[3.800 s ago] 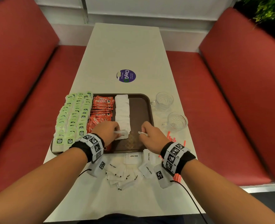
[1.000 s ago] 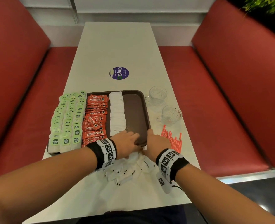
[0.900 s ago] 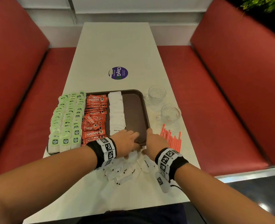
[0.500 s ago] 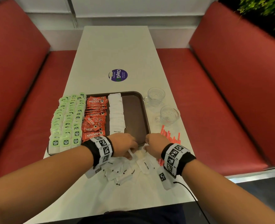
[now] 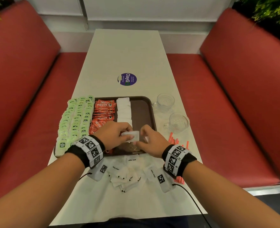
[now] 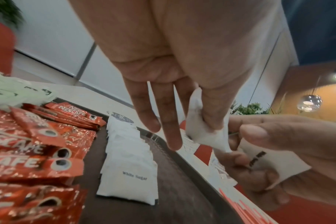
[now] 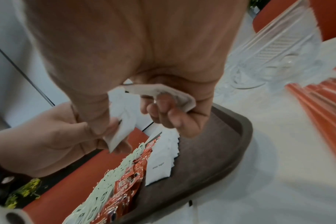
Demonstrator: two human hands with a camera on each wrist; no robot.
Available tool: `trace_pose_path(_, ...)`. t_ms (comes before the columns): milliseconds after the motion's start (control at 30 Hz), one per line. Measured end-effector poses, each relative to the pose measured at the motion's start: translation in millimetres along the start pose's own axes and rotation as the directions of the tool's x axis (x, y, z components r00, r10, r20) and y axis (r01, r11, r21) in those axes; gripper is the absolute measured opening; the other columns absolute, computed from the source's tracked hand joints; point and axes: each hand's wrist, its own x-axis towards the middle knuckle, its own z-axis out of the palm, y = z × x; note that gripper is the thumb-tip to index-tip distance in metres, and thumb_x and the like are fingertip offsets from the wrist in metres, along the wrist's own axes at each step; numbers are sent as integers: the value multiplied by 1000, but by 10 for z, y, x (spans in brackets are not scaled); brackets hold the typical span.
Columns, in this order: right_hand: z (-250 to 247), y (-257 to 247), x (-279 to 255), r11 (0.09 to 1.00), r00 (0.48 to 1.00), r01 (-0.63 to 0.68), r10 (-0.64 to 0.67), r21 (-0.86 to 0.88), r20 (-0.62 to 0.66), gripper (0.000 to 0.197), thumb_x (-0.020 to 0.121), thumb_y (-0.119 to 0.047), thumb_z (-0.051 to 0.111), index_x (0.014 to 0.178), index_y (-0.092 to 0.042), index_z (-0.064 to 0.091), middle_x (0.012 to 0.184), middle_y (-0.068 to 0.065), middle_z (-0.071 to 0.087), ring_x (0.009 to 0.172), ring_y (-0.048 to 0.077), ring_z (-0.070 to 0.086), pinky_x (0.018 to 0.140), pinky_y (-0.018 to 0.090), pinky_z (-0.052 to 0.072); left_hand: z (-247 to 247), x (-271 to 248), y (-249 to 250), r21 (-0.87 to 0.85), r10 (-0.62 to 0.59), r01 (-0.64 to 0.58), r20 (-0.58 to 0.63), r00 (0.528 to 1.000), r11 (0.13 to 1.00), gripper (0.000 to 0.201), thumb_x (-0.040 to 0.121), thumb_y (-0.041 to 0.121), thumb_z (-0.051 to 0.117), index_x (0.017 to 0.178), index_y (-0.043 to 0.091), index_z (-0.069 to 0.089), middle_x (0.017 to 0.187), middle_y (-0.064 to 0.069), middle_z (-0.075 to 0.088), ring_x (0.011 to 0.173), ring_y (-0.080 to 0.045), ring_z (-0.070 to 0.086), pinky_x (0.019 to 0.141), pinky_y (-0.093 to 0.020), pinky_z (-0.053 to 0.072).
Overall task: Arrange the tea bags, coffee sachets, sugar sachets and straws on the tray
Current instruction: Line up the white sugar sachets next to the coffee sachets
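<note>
Both hands have risen from the loose pile, the left hand [image 5: 114, 135] and right hand [image 5: 150, 142] now pinching one white sugar sachet [image 5: 130, 135] above the tray [image 5: 144, 112], ready to extend the row

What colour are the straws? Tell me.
Orange-red; the straws show best in the head view, right of the tray.

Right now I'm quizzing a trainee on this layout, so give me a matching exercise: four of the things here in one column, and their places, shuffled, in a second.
Things:
1. green tea bags
2. Nescafe sachets
3. red straws
4. glass cups

Places:
A. on the table right of the tray, far side
B. leftmost rows on the tray
C. on the table by the tray's near right corner
D. on the tray, between the tea bags and the sugar sachets

Pairs: 1-B, 2-D, 3-C, 4-A
</note>
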Motion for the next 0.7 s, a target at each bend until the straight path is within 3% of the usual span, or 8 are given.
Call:
trace_pose_path(67,39,-25,68,998,998,61,-61,5,13,30,90,-40,66,112,-23,55,97,-11,62,86,9,59,75,27,47,-1,-9,6,-5,-3,3,-42,999,1000,12,90,42,67,99,34,65,73,14,64,66,-3,59,60,-23,48)
trace_pose_path(167,72,-33,154,990,990,140,-140,-8,2,11,94,-30,60,103,-25,64,93,-10,65,87,10,59,78,29,47,10,-3,-47,-75,-16,12,-55,998,997,12,92,39,66,100,31,67,76,14,65,69,-1,60,62,-20,46)
trace_pose_path(233,74,-39,193,991,990,134,-133,-27,41,3,95,-28,60,95,-30,61,90,-13,63,86,7,57,76,27,44,16,7,-102,-111,-27,21,-50,998,994,7,92,35,68,96,30,70,78,17,65,74,0,59,65,-16,43)
trace_pose_path(300,82,-26,212,992,992,115,-113,-46,56,11,96,-28,59,89,-37,56,88,-15,61,84,5,56,75,27,43,42,23,-159,-94,-59,50,-95,994,994,5,91,33,69,92,30,73,79,18,64,77,0,57,68,-19,42)
trace_pose_path(400,44,-9,227,1000,997,8,-7,-24,73,5,97,-25,54,100,-25,50,93,-5,62,75,12,57,68,28,41,70,62,-245,-37,-164,160,-171,972,986,8,91,33,68,90,28,74,82,15,65,79,-5,58,73,-26,46)
trace_pose_path(467,11,5,220,998,990,-64,62,12,127,15,96,-18,50,109,-15,43,84,1,57,62,13,50,59,28,39,83,89,-308,61,-236,243,-96,967,968,9,91,38,67,90,31,73,82,14,67,78,-6,59,75,-28,48)
trace_pose_path(567,-34,36,224,993,979,-109,100,42,178,26,90,-14,56,106,-15,35,81,2,48,60,14,44,54,27,38,142,137,-369,219,-305,289,40,952,932,12,89,45,67,93,35,72,89,14,69,87,-10,62,83,-31,51)
trace_pose_path(700,-34,98,238,996,968,-88,91,-21,232,51,78,-14,73,103,-20,29,95,5,43,66,15,45,50,24,37,222,218,-389,311,-345,325,11,938,893,18,85,53,68,84,34,68,82,14,66,85,-11,61,83,-36,52)
